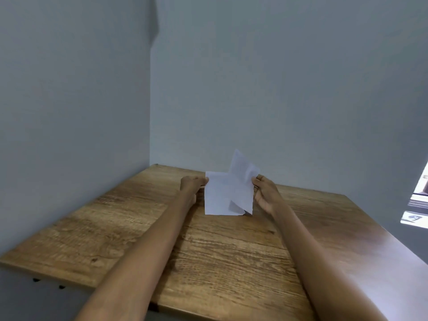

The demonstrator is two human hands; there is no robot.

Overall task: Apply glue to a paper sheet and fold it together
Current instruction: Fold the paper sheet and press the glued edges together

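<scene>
Folding step: left hand [193,183] and right hand [262,189] pinch paper sheet [225,194] edges above counter [115,228]; next, likely press flaps together.

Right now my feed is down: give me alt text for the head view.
Two bare hands hold a white paper sheet up over a wooden table, the left hand pinching its left edge and the right hand its right edge. The sheet is partly folded, one flap sticking up. Grey walls meet behind the table.
</scene>
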